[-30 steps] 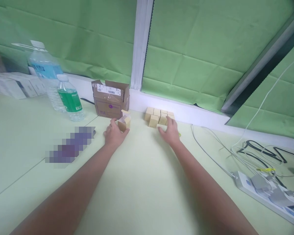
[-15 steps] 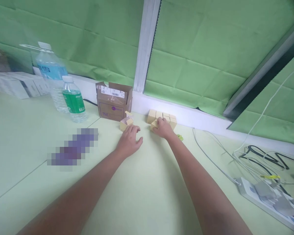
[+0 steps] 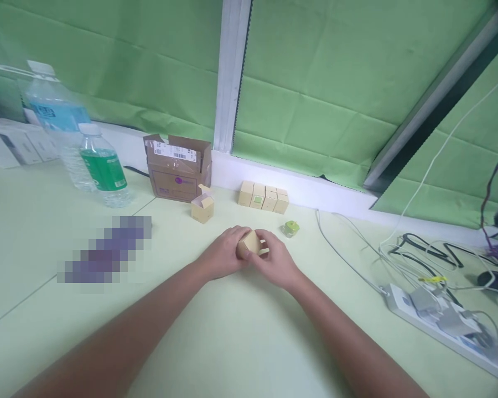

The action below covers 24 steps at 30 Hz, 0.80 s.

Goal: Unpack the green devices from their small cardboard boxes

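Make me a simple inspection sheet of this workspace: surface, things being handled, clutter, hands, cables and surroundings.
Surface: pale green tabletop, with a seam on the left.
Things handled: small beige box, held; four similar boxes in a row; open small box; green-topped item, too small to identify.
Clutter: brown carton, large bottle, smaller bottle, white boxes, pixelated object.
Hands: left hand and right hand both on the small beige box.
Cables: tangled black and white cables at right, near a power strip with plugs in it.
Surroundings: green coverings behind the table; other people: nothing seen.
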Motion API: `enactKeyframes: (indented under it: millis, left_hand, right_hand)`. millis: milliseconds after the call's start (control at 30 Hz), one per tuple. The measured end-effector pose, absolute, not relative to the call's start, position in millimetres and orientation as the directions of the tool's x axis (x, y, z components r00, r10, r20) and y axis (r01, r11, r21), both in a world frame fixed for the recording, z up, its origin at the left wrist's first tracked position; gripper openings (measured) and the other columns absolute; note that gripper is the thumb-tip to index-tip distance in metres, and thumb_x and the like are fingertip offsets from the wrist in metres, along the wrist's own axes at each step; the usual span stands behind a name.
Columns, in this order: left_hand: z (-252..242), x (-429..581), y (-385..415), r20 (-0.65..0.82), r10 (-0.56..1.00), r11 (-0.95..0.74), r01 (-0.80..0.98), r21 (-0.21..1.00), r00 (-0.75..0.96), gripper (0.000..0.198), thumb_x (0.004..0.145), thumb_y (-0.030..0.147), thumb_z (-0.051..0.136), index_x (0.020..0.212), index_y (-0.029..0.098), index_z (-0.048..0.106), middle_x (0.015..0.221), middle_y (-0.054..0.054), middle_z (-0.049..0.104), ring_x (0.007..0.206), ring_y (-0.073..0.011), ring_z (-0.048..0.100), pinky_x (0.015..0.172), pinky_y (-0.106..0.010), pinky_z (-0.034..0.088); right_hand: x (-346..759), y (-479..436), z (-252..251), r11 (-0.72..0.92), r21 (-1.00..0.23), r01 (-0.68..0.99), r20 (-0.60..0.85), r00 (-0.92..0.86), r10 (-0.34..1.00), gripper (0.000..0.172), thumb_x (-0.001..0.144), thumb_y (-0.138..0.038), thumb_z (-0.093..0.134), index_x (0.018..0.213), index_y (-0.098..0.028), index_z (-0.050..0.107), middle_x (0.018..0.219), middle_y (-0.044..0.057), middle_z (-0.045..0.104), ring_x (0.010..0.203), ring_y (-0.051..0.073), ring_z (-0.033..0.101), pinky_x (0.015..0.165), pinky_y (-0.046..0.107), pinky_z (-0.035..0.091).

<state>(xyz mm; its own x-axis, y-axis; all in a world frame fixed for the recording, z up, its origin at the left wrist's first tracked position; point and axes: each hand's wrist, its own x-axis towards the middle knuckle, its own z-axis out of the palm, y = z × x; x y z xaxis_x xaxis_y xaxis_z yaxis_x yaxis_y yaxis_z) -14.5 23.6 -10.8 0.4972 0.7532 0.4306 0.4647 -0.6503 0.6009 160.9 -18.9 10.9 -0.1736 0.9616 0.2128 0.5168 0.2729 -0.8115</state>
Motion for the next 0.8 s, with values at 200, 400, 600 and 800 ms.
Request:
enactKeyframes:
  millis: [200,400,600,800]
  left_hand:
    - [-5,-17,23,0.411,0.703,-0.704,0.486,0.518,0.581,0.050,0.070,0.010,0.058,0.118,0.022,0.055,0.108,-0.006,0.061,0.101,-0.0249,0.057,0.083,-0.037,0.049]
    - [2,-20,19,0.386,0.669,-0.744,0.576,0.340,0.636,0.029,0.081,0.017,0.056,0.110,0.021,0.059,0.101,-0.007,0.060,0.093,-0.0251,0.054,0.080,-0.039,0.046]
    - [6,-19,14,0.412,0.609,-0.789,0.571,0.227,0.678,0.030,0.080,0.010,0.053,0.108,0.019,0.057,0.101,-0.008,0.059,0.091,-0.0238,0.051,0.080,-0.038,0.045]
    - [7,-14,11,0.394,0.627,-0.770,0.613,0.178,0.672,0.032,0.075,0.007,0.052,0.105,0.018,0.056,0.099,-0.008,0.059,0.088,-0.0245,0.052,0.077,-0.039,0.044]
  right_hand:
    - [171,-16,8,0.275,-0.882,0.382,0.180,-0.266,0.947,0.035,0.083,-0.023,0.058,0.119,-0.024,0.059,0.119,0.005,0.066,0.104,0.020,0.063,0.082,0.035,0.057]
    - [169,-20,6,0.366,-0.830,0.421,0.264,-0.283,0.922,0.048,0.077,-0.020,0.064,0.124,-0.025,0.055,0.118,0.006,0.066,0.102,0.020,0.064,0.081,0.035,0.059]
    - [161,-28,6,0.418,-0.715,0.561,0.307,-0.285,0.908,0.065,0.075,-0.018,0.061,0.138,-0.022,0.043,0.124,0.011,0.061,0.103,0.023,0.061,0.085,0.041,0.057]
    - [154,-30,3,0.389,-0.663,0.639,0.308,-0.242,0.920,0.063,0.076,-0.012,0.046,0.139,-0.017,0.039,0.121,0.014,0.058,0.103,0.026,0.058,0.088,0.046,0.052]
